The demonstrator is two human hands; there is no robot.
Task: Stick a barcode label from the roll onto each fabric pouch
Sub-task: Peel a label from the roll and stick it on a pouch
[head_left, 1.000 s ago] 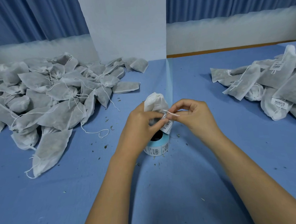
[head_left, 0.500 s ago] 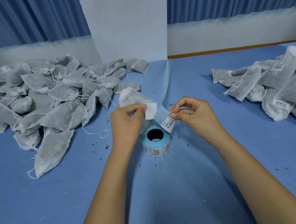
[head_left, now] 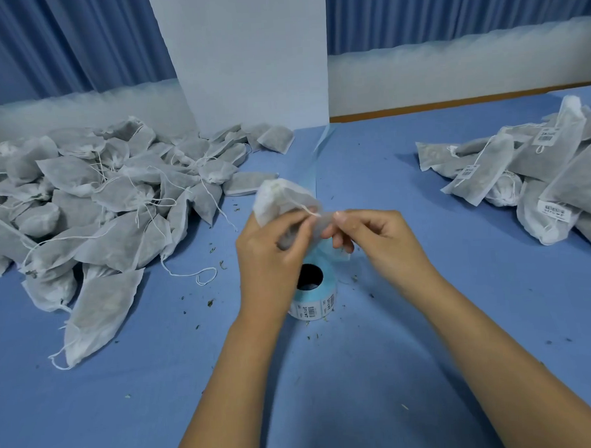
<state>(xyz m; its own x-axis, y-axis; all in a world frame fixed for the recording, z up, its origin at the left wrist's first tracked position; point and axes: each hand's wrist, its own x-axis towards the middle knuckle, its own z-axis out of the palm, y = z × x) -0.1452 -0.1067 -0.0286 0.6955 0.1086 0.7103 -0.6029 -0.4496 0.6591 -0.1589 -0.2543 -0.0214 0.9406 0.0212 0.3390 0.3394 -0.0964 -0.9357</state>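
Above the label roll [head_left: 317, 299] at the middle of the tabletop [head_left: 397, 355], the left hand [head_left: 272, 256] grips a fabric pouch [head_left: 279, 199]. The right hand [head_left: 373, 240] pinches its side, and any label is hidden under the fingers. It seems best to hold the cloth taut and rub the label flat from one end, clear of the drawstring [head_left: 307, 209].

The pouch [head_left: 279, 200] is thin, matt white non-woven cloth with a cotton-like string. The label roll [head_left: 313, 303] is smooth pale-blue paper. The tablecloth [head_left: 159, 402] is matt blue fabric.

Head view, facing forward-down, near table [head_left: 125, 404]
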